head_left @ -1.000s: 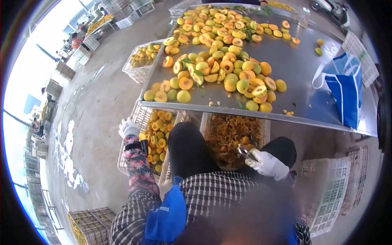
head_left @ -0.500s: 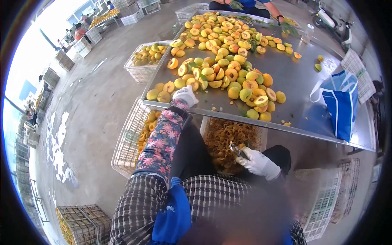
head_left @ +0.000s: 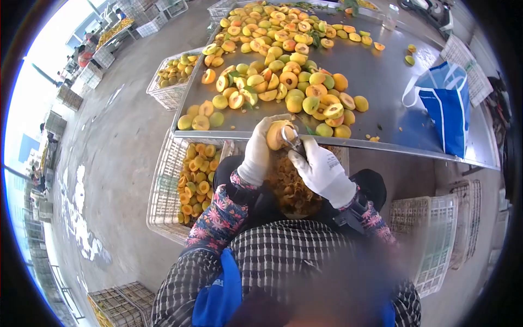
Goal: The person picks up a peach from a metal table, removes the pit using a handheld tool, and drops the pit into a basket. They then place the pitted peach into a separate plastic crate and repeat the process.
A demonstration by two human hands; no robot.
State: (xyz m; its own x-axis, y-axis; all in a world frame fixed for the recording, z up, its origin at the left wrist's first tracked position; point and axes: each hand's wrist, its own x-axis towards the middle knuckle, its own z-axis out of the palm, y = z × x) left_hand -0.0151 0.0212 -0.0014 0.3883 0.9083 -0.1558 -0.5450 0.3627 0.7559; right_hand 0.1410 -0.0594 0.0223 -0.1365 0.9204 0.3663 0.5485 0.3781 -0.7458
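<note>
One yellow-orange fruit [head_left: 277,135] was grasped in the fingers of the white-gloved left hand [head_left: 257,153], near the table's [head_left: 381,87] front edge. The right hand's [head_left: 324,171] fingers (gloved too) were closed around a metal tool [head_left: 295,140], its head against the fruit. Brownish-orange scraps [head_left: 294,191] lay below; piled cut fruit [head_left: 261,84] and a blue bag [head_left: 448,111] rested on the table.

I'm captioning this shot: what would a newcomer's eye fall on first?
Probably the yellow fruit, many cut open, heaped on the metal table. Next, at its near edge, the gloved left hand holding a fruit piece against a metal tool in the right hand. Then the blue bag at right.
</note>
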